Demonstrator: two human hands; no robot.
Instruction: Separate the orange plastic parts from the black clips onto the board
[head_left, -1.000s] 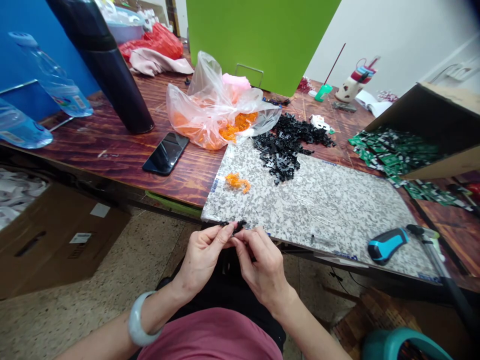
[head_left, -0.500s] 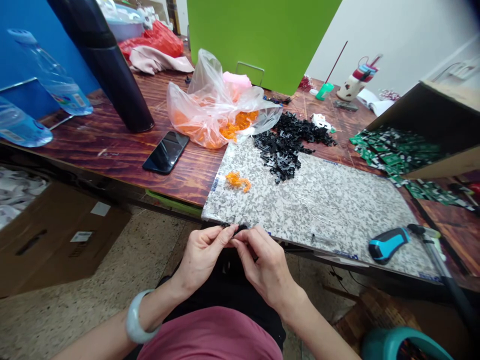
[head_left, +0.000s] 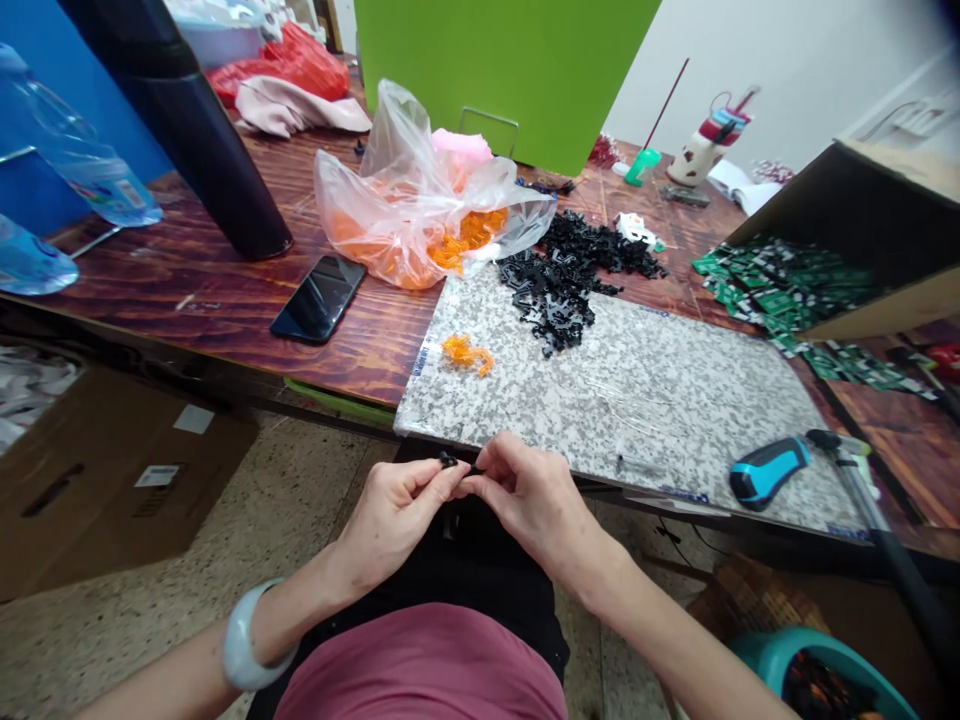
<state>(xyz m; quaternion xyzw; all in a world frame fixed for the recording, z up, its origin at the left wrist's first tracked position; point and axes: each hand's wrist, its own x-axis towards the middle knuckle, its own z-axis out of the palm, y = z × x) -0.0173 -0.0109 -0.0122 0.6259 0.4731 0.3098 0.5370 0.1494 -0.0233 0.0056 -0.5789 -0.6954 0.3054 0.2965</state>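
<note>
My left hand pinches a small black plastic part between thumb and fingers, just off the front edge of the speckled board. Right against it, my right hand is closed in a pinch, with a bit of black showing at its fingertips; whether this is the same part I cannot tell. Both hands are above my lap. On the board lie a small bunch of orange pieces and, farther back, a heap of black plastic parts.
A clear bag of orange pieces and a phone lie on the wooden table, near a dark flask. To the right are a carton spilling green circuit boards, a blue-handled tool and a teal bin.
My right hand has turned and its fingers have shifted, so the black part in my left fingers shows more clearly. The whole view has moved slightly.
</note>
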